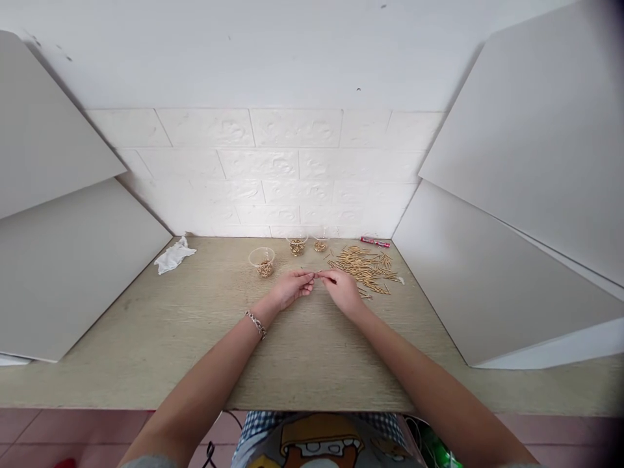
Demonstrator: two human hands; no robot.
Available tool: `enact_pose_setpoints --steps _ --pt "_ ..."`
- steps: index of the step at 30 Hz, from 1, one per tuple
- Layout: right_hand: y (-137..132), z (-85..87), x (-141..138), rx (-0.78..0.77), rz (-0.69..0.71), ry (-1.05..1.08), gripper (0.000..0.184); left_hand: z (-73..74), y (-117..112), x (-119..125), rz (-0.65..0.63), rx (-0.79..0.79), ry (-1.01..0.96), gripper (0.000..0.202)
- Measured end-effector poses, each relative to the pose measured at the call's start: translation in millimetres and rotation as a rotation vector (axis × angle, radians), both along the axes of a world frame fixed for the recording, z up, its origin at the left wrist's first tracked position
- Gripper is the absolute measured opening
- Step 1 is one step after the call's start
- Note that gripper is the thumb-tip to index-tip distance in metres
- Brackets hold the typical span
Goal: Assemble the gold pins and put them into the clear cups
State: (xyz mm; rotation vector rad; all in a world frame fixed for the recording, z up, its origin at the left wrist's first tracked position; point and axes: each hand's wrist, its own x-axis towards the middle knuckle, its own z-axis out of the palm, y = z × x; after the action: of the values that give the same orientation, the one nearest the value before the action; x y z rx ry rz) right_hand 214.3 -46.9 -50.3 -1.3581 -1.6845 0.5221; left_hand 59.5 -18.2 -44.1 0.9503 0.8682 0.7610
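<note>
My left hand (pixel 294 288) and my right hand (pixel 342 290) meet over the middle of the table, fingertips almost touching. Each is closed in a pinch; whatever lies between the fingers is too small to make out. Just beyond my right hand spreads a loose pile of thin gold-coloured sticks (pixel 363 265). Past my left hand stands a clear plastic cup (pixel 262 258) with small gold pieces (pixel 265 268) in its bottom. Two more clear cups, a middle cup (pixel 297 243) and a right cup (pixel 320 242), hold similar small pieces near the wall.
A crumpled white tissue (pixel 175 255) lies at the back left of the wooden table (pixel 195 331). By the wall at the right is a red tube-shaped packet (pixel 375 242). Pale panels, a left panel (pixel 92 260) and a right panel (pixel 507 279), flank the work area.
</note>
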Motion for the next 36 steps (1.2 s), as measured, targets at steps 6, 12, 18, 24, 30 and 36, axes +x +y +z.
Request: enact_pose_setpoints --steps 6,12,18,24,30,36 --pt "-1.1 -10.1 -3.7 0.060 0.032 -0.077 0.027 -0.7 -0.3 2.2 -0.018 0.077 0.082 0.019" --pt "-3.4 -16.4 -7.0 -0.015 0.019 -0.028 0.032 -2.1 0.5 5.7 -0.044 0.301 0.313 0.019" --pt "-5.6 -13.9 -5.3 -0.002 0.070 -0.064 0.038 1.1 -2.0 7.3 -0.062 0.450 0.425 0.016" --pt "-6.2 -13.1 -4.4 -0.034 0.084 0.029 0.040 5.6 -5.8 8.8 -0.063 0.532 0.462 0.016" --pt "-4.3 -14.8 -7.4 -0.023 0.046 0.113 0.035 3.3 -4.7 10.4 -0.022 0.481 0.407 0.020" --pt "-3.3 -12.4 -4.5 0.016 0.008 0.070 0.017 0.9 -2.5 8.0 -0.016 0.429 0.338 0.023"
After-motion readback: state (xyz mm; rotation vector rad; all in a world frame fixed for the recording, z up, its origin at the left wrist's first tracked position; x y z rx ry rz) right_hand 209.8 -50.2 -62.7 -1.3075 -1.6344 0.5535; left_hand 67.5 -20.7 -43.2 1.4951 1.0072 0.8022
